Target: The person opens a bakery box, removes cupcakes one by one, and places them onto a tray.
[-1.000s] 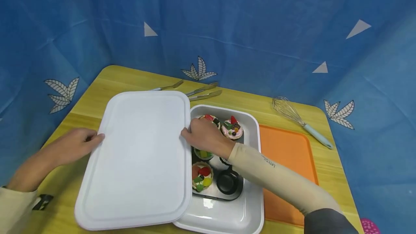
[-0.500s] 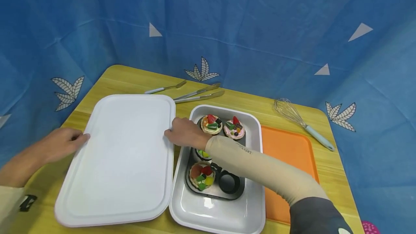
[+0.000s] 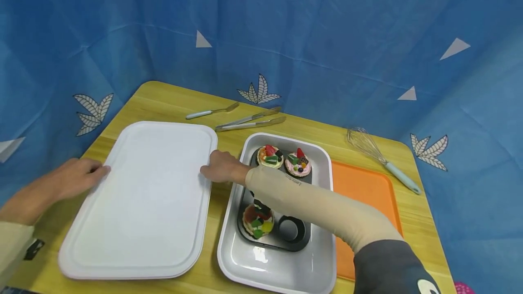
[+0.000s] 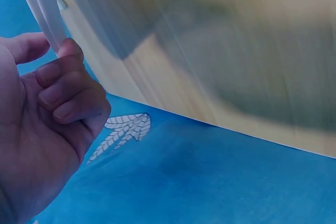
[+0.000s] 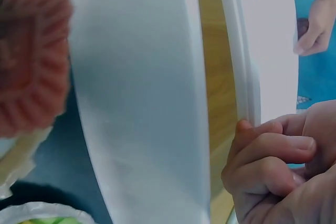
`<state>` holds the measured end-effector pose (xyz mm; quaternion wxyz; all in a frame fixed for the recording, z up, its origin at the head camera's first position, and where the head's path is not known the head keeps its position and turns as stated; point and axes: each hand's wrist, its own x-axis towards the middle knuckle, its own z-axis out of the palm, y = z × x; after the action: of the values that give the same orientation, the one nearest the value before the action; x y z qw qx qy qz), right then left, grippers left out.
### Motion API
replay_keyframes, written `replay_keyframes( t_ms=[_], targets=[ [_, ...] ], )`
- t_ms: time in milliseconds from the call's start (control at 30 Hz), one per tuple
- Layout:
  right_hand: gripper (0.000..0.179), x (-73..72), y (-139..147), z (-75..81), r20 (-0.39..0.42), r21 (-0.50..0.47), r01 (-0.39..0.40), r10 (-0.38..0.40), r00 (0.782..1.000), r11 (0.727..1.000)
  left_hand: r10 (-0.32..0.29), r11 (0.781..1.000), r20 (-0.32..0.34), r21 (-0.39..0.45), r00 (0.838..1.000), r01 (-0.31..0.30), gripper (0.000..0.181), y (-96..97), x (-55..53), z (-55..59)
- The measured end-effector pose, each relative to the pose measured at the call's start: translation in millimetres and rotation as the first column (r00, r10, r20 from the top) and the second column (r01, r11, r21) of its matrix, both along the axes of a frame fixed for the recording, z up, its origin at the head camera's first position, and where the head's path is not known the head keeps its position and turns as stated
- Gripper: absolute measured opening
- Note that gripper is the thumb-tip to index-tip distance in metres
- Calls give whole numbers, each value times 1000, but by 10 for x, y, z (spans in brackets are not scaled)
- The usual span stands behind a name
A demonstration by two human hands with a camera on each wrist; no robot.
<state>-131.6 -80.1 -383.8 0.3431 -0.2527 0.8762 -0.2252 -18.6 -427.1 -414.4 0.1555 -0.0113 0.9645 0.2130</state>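
A white rectangular lid [image 3: 140,203] hangs over the left part of the table, left of the white container. My left hand [image 3: 77,178] pinches its left edge between thumb and curled fingers. At the right edge, my right hand [image 3: 222,167] grips the rim, fingers curled under it in the right wrist view. The left wrist view shows a gap and shadow between lid and tabletop. Inside the uncovered container [image 3: 286,278] sits a dark muffin tin [image 3: 273,242] with fruit-topped tarts [image 3: 298,163]. The right sleeve hides part of the tin.
Behind the lid lie a fork [image 3: 212,110] and two knives [image 3: 253,123]. An orange tray [image 3: 363,189] is right of the container, partly under the right arm. A whisk [image 3: 384,160] lies at the right. Blue cloth [image 3: 327,35] stands behind the table [image 3: 163,99].
Both hands have carried the lid left and lower, away from the container, uncovering its left side. More of the fork and knives shows. The head view has shifted slightly.
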Motion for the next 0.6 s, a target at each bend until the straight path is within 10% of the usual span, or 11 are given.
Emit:
replay_keyframes(
  t_ms=[600],
  targets=[
    [52, -95, -205, -93, 161, 9, 95, -95, 982, 995, -52, 995, 43, -78, 998, 55, 51, -188, -282, -142]
  ],
)
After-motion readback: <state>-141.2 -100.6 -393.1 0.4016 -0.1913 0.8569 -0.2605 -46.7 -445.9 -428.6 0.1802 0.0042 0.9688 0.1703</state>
